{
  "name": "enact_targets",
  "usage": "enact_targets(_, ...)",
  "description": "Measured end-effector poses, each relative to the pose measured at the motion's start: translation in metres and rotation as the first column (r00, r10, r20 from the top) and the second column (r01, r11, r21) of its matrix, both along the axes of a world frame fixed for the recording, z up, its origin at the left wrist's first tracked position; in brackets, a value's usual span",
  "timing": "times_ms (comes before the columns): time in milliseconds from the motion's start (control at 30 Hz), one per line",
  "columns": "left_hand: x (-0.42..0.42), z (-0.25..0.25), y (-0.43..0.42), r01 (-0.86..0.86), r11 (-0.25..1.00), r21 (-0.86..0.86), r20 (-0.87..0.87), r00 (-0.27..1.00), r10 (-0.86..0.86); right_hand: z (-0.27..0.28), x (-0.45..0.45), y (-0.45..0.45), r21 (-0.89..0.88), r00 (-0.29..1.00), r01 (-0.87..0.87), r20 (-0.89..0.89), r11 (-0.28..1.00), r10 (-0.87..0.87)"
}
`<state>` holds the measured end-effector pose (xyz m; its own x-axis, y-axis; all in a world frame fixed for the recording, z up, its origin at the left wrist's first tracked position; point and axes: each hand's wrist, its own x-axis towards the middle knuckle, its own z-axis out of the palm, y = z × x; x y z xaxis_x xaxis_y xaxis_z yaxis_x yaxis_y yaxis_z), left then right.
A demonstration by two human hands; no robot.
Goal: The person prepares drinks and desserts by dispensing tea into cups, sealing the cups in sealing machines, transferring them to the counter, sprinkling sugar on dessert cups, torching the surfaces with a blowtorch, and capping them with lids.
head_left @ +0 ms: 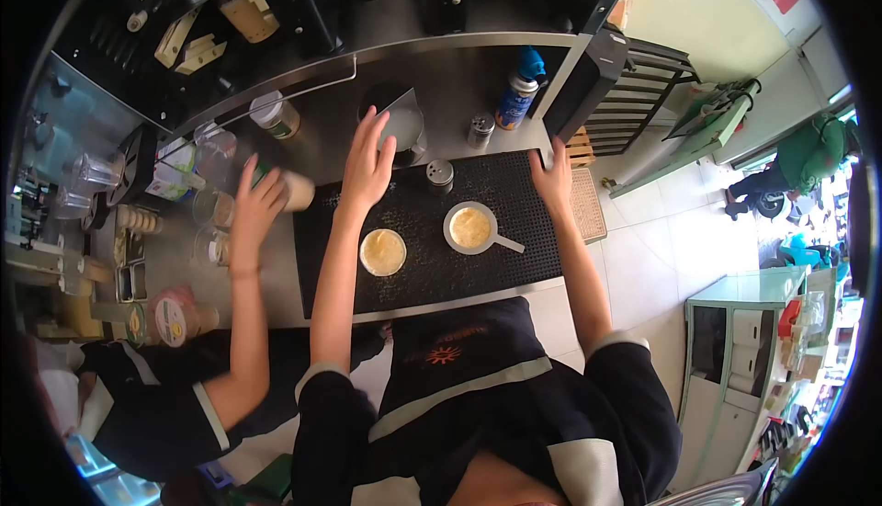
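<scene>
My left hand (369, 166) is raised over the back left of the black rubber mat (335, 278), fingers stretched out, in front of a metal pitcher (407, 129). My right hand (552, 182) is above the mat's right edge with thumb and fingers apart. Both hands hold nothing. Between my arms is a cup with a frothy, yellowish top (382, 252). To its right, a second frothy top (469, 227) shows inside a pale round rim with a short handle (509, 244). A metal shaker (440, 176) stands behind them.
A co-worker's hand (261, 198) is at the left, by a beige cup (298, 192). A second shaker (480, 131) and a blue spray can (519, 94) stand at the back right. Clear cups (213, 207) and a lidded jar (275, 114) are on the left.
</scene>
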<state>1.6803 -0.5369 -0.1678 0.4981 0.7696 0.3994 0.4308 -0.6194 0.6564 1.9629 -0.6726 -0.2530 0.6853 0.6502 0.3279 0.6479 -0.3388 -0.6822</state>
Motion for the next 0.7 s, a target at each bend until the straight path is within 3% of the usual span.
enact_targets(33, 0.000, 0.016, -0.013, 0.062, 0.998, 0.001, 0.077, 0.995, -0.062, 0.026, 0.002, 0.025, 0.108, 0.984, 0.014, 0.177, 0.994, -0.033)
enact_targets(100, -0.002, 0.039, -0.034, 0.120, 0.992, 0.048, 0.121, 0.985, -0.125, 0.074, 0.004, 0.067, 0.011, 0.964, 0.112, 0.241, 0.994, -0.111)
enact_targets(133, -0.002, 0.054, -0.049, 0.145, 0.989, -0.031, 0.182, 0.974, -0.137, 0.082, 0.011, 0.083, -0.061, 0.958, 0.144, 0.258, 0.988, -0.124)
enact_targets(167, -0.005, 0.055, -0.053, 0.157, 0.987, 0.045, 0.164, 0.973, -0.162, 0.090, 0.016, 0.100, -0.133, 0.952, 0.174, 0.275, 0.976, -0.133)
enact_targets(200, -0.008, 0.060, -0.061, 0.174, 0.985, 0.009, 0.186, 0.967, -0.173, 0.079, 0.031, 0.118, -0.188, 0.933, 0.229, 0.323, 0.955, -0.160)
enact_targets(233, -0.011, 0.067, -0.069, 0.191, 0.981, -0.029, 0.210, 0.961, -0.181, 0.070, 0.048, 0.133, -0.309, 0.973, 0.139, 0.217, 0.941, -0.073)
enact_targets(333, -0.016, 0.068, -0.084, 0.228, 0.970, -0.081, 0.264, 0.944, -0.199, 0.065, 0.061, 0.142, -0.247, 0.975, 0.008, 0.217, 0.969, 0.047)
enact_targets(400, -0.009, 0.057, -0.094, 0.214, 0.964, -0.155, 0.313, 0.936, -0.158, 0.089, 0.051, 0.123, -0.388, 0.907, -0.117, 0.334, 0.914, 0.258)
enact_targets(433, -0.004, 0.046, -0.098, 0.210, 0.948, -0.238, 0.295, 0.946, -0.136, 0.104, 0.044, 0.112, -0.391, 0.900, -0.120, 0.345, 0.912, 0.266)
enact_targets(500, 0.019, 0.014, -0.106, 0.213, 0.906, -0.366, 0.283, 0.953, -0.109, 0.134, 0.023, 0.084, -0.543, 0.765, -0.285, 0.368, 0.790, 0.529)
enact_targets(567, 0.048, -0.002, -0.118, 0.227, 0.876, -0.425, 0.232, 0.963, -0.137, 0.172, 0.000, 0.054, -0.587, 0.727, -0.299, 0.371, 0.753, 0.578)
enact_targets(633, 0.086, -0.027, -0.134, 0.180, 0.939, -0.292, 0.228, 0.967, -0.115, 0.217, -0.024, 0.017, -0.590, 0.701, -0.490, 0.170, 0.641, 0.692)
enact_targets(700, 0.109, -0.007, -0.152, 0.451, 0.808, -0.379, 0.569, 0.802, -0.180, 0.243, -0.039, -0.013, -0.499, 0.684, -0.587, 0.115, 0.637, 0.720)
